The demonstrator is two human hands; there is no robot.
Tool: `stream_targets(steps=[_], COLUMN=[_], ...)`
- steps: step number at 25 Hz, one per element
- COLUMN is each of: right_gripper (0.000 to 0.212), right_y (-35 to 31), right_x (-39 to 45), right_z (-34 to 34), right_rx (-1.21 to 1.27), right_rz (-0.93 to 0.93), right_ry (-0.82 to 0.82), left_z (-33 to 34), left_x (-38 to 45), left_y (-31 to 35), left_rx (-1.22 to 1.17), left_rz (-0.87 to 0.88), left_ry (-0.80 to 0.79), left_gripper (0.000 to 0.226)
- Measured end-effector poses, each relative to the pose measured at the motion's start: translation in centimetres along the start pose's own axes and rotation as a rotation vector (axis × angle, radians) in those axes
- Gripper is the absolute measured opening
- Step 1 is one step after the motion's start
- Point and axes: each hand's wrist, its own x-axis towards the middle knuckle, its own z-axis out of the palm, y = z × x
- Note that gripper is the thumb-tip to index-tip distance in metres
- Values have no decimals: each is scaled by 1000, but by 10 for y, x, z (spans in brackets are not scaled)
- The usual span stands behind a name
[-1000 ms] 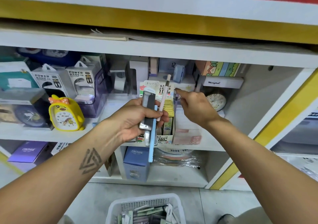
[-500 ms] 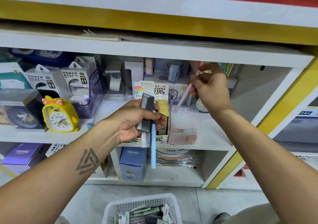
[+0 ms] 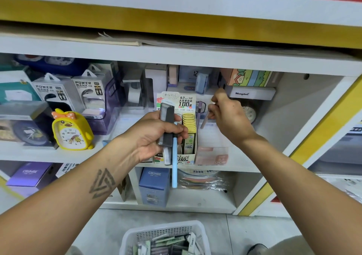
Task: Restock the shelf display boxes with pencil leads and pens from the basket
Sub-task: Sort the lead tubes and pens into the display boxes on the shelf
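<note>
My left hand (image 3: pixel 156 135) grips a dark pencil-lead case (image 3: pixel 166 121) together with a light blue pen (image 3: pixel 174 162) that hangs down below the fist. It hovers in front of the lead display box (image 3: pixel 186 156), where yellow lead packs (image 3: pixel 189 120) stand in a row. My right hand (image 3: pixel 229 115) pinches a pale pink pen (image 3: pixel 204 121), tip down, over the clear pink display box (image 3: pixel 212 154) to the right. A white basket (image 3: pixel 135 237) with lead cases and pens sits on the floor below.
A yellow duck alarm clock (image 3: pixel 71 131) and power bank packs (image 3: pixel 88 92) stand at the left of the shelf. A round clock (image 3: pixel 250 113) and a white Henghui box (image 3: pixel 252 94) sit behind my right hand. Blue and purple boxes fill the lower shelf.
My right hand took the pink pen from my left hand, lifted it up to the right, then lowered it toward the clear pink box. My left hand stayed put.
</note>
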Motion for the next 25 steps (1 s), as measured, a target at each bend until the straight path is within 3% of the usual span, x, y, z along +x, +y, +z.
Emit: stream_targets(steps=[5, 8, 10, 12, 14, 16, 18, 21, 23, 25], right_gripper=[6, 35, 44, 28, 18, 29, 34, 26, 16, 14], right_y=[0, -4, -9, -17, -26, -33, -36, -40, -46, -58], right_x=[3, 3, 0, -5, -13, -23, -33, -41, -39, -37], right_z=[8, 11, 8, 5, -2, -7, -10, -15, -20, -24], right_rx=[-60, -215, -227, -150, -51, 3, 24, 70, 111, 318], right_rz=[-12, -56, -28, 48, 137, 188, 214, 202, 177, 208], right_ry=[-19, -118, -148, -139, -262, -452, -526, -493, -350, -273], left_z=[-1, -3, -3, -3, -3, -2, -2, 0, 2, 6], left_x=[-2, -2, -2, -2, -1, 0, 0, -2, -3, -3], left_y=[1, 1, 2, 2, 3, 2, 1, -3, -5, -5], left_rx=[-14, -20, -26, -40, -63, -86, -102, -130, -147, -150], left_rz=[-2, -1, -2, 2, 13, 23, 24, 15, 9, 22], left_ry=[-2, -3, -2, 2, 17, 43, 67, 71, 52, 54], left_gripper=[32, 32, 32, 32, 34, 35, 35, 34, 32, 28])
